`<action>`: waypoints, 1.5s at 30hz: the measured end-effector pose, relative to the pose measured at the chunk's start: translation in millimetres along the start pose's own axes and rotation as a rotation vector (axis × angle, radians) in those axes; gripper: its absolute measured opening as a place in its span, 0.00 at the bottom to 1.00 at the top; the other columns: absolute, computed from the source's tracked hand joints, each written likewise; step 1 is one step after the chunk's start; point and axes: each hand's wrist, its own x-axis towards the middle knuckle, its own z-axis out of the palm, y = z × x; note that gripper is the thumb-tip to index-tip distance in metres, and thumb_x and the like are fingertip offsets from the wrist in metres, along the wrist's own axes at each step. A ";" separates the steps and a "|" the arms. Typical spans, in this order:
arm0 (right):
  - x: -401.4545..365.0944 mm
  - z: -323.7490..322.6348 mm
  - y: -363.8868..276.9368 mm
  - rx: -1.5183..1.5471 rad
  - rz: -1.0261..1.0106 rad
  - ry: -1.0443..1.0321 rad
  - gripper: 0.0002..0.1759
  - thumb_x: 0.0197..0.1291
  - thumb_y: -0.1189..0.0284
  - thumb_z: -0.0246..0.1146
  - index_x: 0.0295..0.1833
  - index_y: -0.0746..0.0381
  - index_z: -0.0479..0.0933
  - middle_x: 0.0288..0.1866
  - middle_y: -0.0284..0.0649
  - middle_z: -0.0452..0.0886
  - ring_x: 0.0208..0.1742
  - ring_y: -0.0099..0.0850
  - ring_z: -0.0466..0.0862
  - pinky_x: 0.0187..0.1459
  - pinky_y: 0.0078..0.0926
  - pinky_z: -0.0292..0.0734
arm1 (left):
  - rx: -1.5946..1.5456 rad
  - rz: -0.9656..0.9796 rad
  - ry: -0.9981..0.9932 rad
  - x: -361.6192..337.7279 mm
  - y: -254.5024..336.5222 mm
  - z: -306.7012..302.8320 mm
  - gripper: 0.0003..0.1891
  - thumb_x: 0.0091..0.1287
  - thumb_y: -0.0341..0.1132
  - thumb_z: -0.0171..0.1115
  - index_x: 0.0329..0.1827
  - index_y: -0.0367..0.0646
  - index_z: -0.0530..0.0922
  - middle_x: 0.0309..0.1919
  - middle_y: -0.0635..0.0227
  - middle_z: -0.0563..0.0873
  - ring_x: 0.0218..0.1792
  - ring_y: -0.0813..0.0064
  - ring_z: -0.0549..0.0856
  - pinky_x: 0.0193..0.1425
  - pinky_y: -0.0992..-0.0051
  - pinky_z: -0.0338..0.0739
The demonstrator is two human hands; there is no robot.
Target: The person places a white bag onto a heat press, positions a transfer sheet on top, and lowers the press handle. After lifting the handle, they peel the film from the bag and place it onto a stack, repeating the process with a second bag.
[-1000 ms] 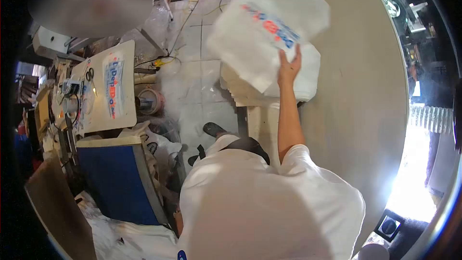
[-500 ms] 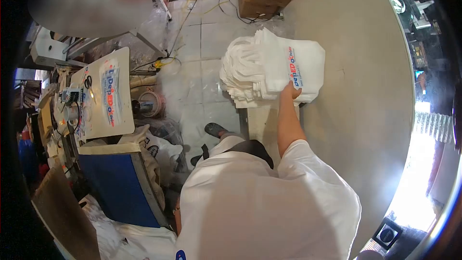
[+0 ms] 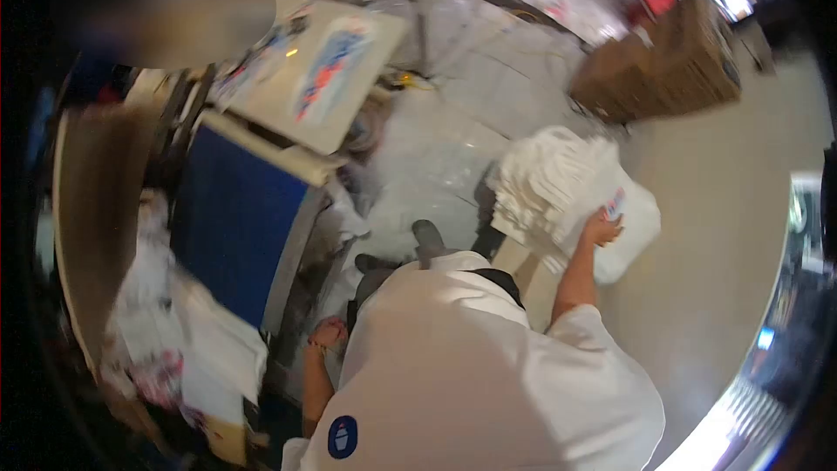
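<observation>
My right hand (image 3: 602, 228) rests on the upper face of a pile of white fabric bags (image 3: 558, 183), over the blue and red print (image 3: 615, 204). Its fingers look spread on the top bag, though motion blurs them. The bags lie stacked with their looped handles fanned toward the left. Beside my left hip hangs my left hand (image 3: 329, 332), its fingers curled and nothing visible in them. A bracelet (image 3: 317, 344) circles that wrist.
Brown cardboard boxes (image 3: 658, 61) stand beyond the bags. At left are a blue padded panel (image 3: 235, 218), a printing board (image 3: 370, 35) with blue-red print, and white cloth (image 3: 174, 296). A long pale surface (image 3: 697, 296) runs along my right.
My view has turned to the left, so the bags and boxes appear farther right. My left hand has come into sight. My right hand stays on the bags.
</observation>
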 end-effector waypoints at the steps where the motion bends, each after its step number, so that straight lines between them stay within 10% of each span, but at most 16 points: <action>1: 0.9 6.7 -22.4 0.003 -0.155 0.086 0.39 0.57 0.46 0.68 0.71 0.52 0.70 0.74 0.48 0.66 0.71 0.52 0.68 0.64 0.60 0.65 | 0.044 0.122 -0.130 -0.8 -15.6 0.2 0.11 0.72 0.33 0.54 0.34 0.38 0.81 0.31 0.62 0.85 0.30 0.70 0.82 0.35 0.69 0.76; 5: -59.8 -7.5 -154.0 0.417 -0.753 -0.025 0.28 0.60 0.55 0.69 0.62 0.58 0.77 0.62 0.48 0.79 0.64 0.44 0.77 0.62 0.47 0.70 | -0.213 0.251 -0.100 -63.4 22.4 -33.4 0.13 0.75 0.37 0.54 0.42 0.36 0.81 0.36 0.59 0.88 0.37 0.68 0.88 0.42 0.67 0.83; 10: -260.0 -64.2 -277.5 0.751 -1.321 -0.937 0.13 0.65 0.68 0.65 0.49 0.66 0.82 0.45 0.47 0.85 0.49 0.44 0.82 0.54 0.38 0.74 | -0.671 0.325 0.336 -141.5 -2.5 -101.8 0.16 0.73 0.44 0.57 0.42 0.38 0.83 0.37 0.60 0.89 0.37 0.69 0.87 0.44 0.68 0.83; 11: -304.4 -77.0 -287.7 0.727 -1.492 -1.110 0.12 0.64 0.69 0.65 0.49 0.65 0.82 0.45 0.46 0.85 0.48 0.45 0.82 0.53 0.39 0.75 | -1.289 0.449 0.318 -136.9 -34.9 -112.3 0.14 0.72 0.41 0.59 0.40 0.37 0.82 0.33 0.62 0.88 0.32 0.73 0.84 0.39 0.73 0.79; 13: -388.4 -102.7 -293.6 0.861 -1.871 -1.248 0.11 0.60 0.72 0.68 0.47 0.63 0.83 0.47 0.45 0.84 0.51 0.45 0.81 0.54 0.39 0.74 | -1.007 0.249 0.996 -151.5 -59.1 -136.8 0.09 0.68 0.37 0.64 0.37 0.39 0.81 0.25 0.70 0.83 0.28 0.81 0.80 0.34 0.80 0.72; 17: -512.3 -165.6 -287.6 0.904 -2.323 -1.202 0.11 0.56 0.72 0.69 0.45 0.63 0.82 0.55 0.47 0.81 0.58 0.47 0.77 0.61 0.44 0.69 | -0.619 -0.150 1.527 -109.9 -194.3 -154.5 0.15 0.64 0.42 0.67 0.43 0.39 0.83 0.33 0.58 0.87 0.39 0.65 0.86 0.46 0.66 0.79; 19: -548.5 -179.3 -279.3 0.901 -2.389 -1.167 0.13 0.57 0.69 0.69 0.46 0.64 0.82 0.59 0.50 0.79 0.62 0.49 0.76 0.63 0.45 0.67 | -0.286 -0.780 1.556 -114.9 -216.7 -160.8 0.20 0.61 0.45 0.68 0.50 0.39 0.83 0.50 0.51 0.85 0.52 0.55 0.83 0.54 0.57 0.80; 24: -578.5 -176.6 -244.2 0.810 -2.349 -1.063 0.20 0.59 0.62 0.68 0.51 0.64 0.80 0.64 0.52 0.76 0.68 0.53 0.71 0.70 0.53 0.60 | -0.509 -0.980 1.271 -134.3 -301.2 -165.1 0.46 0.61 0.66 0.62 0.73 0.40 0.66 0.63 0.42 0.76 0.64 0.42 0.76 0.68 0.51 0.72; 28: -578.8 -178.1 -244.1 0.719 -2.335 -1.096 0.19 0.60 0.63 0.67 0.52 0.63 0.79 0.65 0.52 0.75 0.69 0.53 0.70 0.71 0.54 0.59 | -0.691 -0.790 1.294 -107.9 -405.4 -155.1 0.55 0.56 0.75 0.59 0.71 0.31 0.66 0.64 0.41 0.76 0.65 0.46 0.77 0.69 0.58 0.71; 35: -581.1 -182.4 -241.1 0.649 -2.352 -1.037 0.20 0.60 0.63 0.66 0.54 0.62 0.79 0.66 0.51 0.74 0.70 0.53 0.70 0.72 0.54 0.58 | -0.823 -0.530 1.322 -72.3 -497.1 -145.8 0.49 0.51 0.78 0.61 0.52 0.33 0.81 0.55 0.44 0.82 0.59 0.48 0.80 0.65 0.57 0.73; 45: -580.5 -180.7 -240.2 0.600 -2.363 -1.016 0.20 0.59 0.64 0.65 0.54 0.63 0.78 0.67 0.51 0.73 0.71 0.51 0.68 0.72 0.52 0.57 | -0.551 -0.654 1.515 -150.7 -377.4 -187.6 0.24 0.51 0.47 0.78 0.43 0.40 0.81 0.36 0.54 0.87 0.42 0.49 0.85 0.48 0.57 0.79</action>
